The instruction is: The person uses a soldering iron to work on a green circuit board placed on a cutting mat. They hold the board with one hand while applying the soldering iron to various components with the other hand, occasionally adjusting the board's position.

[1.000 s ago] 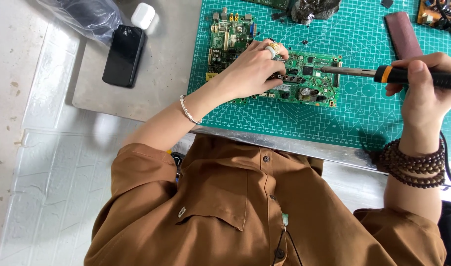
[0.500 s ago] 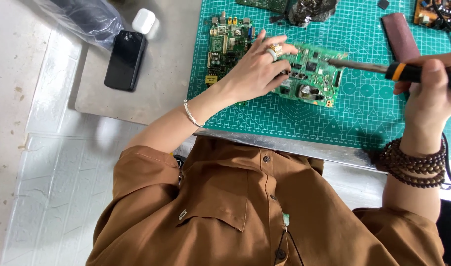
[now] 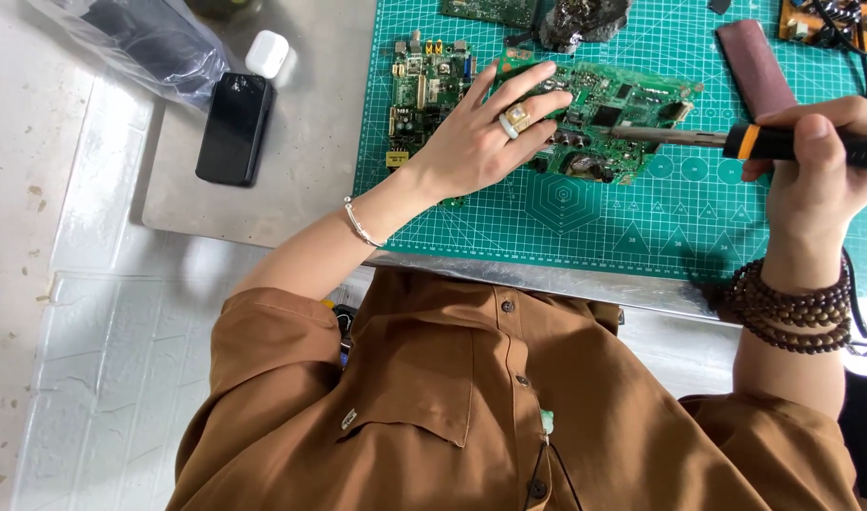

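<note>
Left hand (image 3: 481, 142) lies flat and spread on a green circuit board (image 3: 613, 118), fingers fanned across its left end and pinning it to the green cutting mat (image 3: 585, 218); a chunky ring sits on one finger and a thin bracelet circles the wrist. Right hand (image 3: 817, 161) is closed round the black-and-orange handle of a soldering iron (image 3: 736, 142), held level, its metal tip resting on the right half of that board. Dark wooden beads are wound about the right wrist.

That board sits near the middle of the mat, tilted a little. Just to its left, partly under the left palm, lies a second circuit board (image 3: 424, 85) with yellow parts along its top edge. Above the worked board sits a dark lump of rough material (image 3: 585, 19), cut off by the top edge. A brown flat block (image 3: 755, 66) lies to the upper right, and an orange board with wires (image 3: 836, 21) shows in the corner beyond it.

Off the mat, on the grey metal tabletop (image 3: 301, 161), rest a black phone (image 3: 233, 128) and a small white earbud case (image 3: 266, 52), with a clear plastic bag (image 3: 140, 43) beside them. The person wears a brown shirt.
</note>
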